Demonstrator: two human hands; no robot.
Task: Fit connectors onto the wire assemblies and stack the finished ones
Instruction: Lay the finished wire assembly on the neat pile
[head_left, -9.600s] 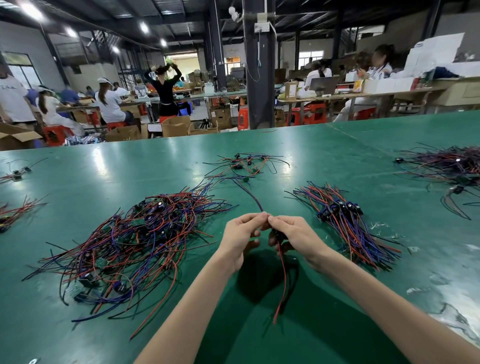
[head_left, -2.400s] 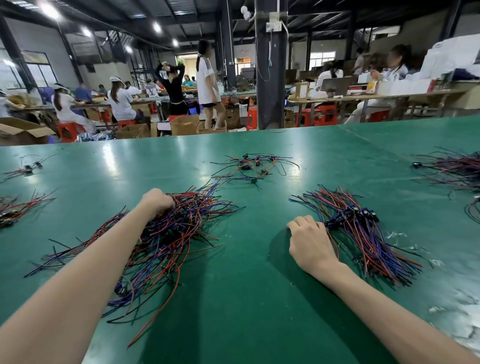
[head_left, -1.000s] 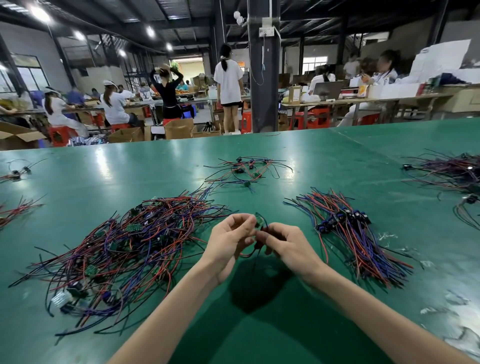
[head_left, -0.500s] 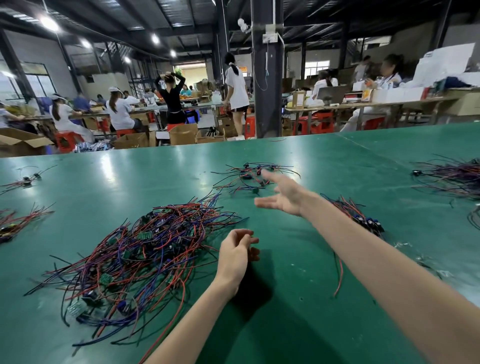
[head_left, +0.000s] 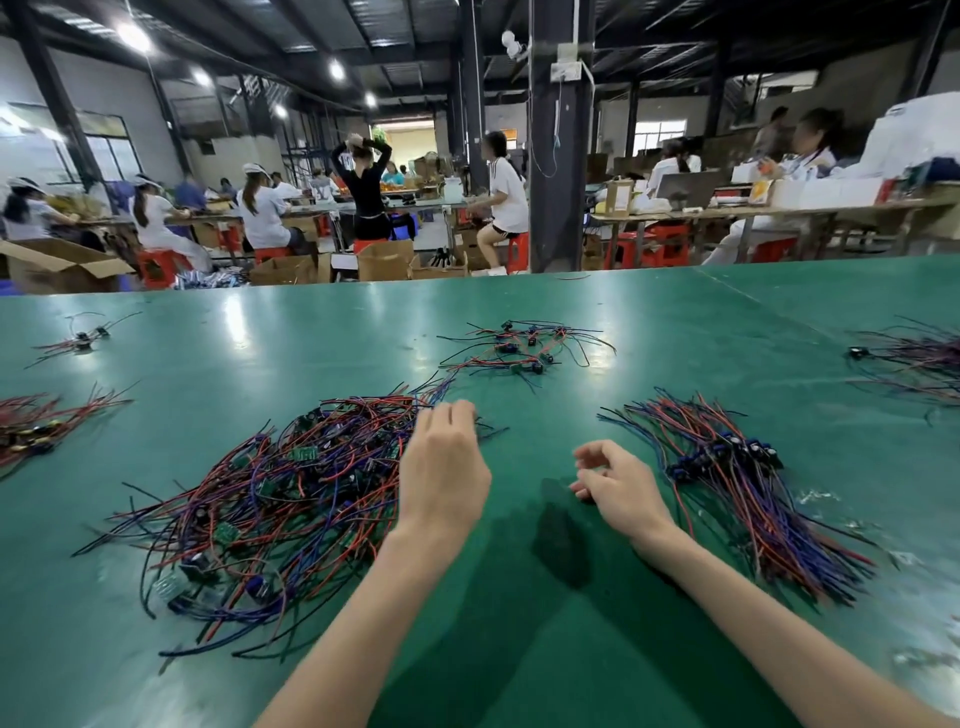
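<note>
In the tangled pile (head_left: 291, 493) of limp red, blue and black wires at left, one assembly is best drawn out singly by its stiff green board, so neighbours are not dragged. The left hand (head_left: 444, 467) is curled over the pile's right edge; whether a wire is pinched cannot be told. The right hand (head_left: 618, 483) is held slack and empty beside the combed stack (head_left: 737, 483).

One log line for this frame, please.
left hand: at right edge of unsorted wire pile, grip unclear | right hand: loosely curled, empty, beside finished stack | stage: likely fetching next assembly
</note>
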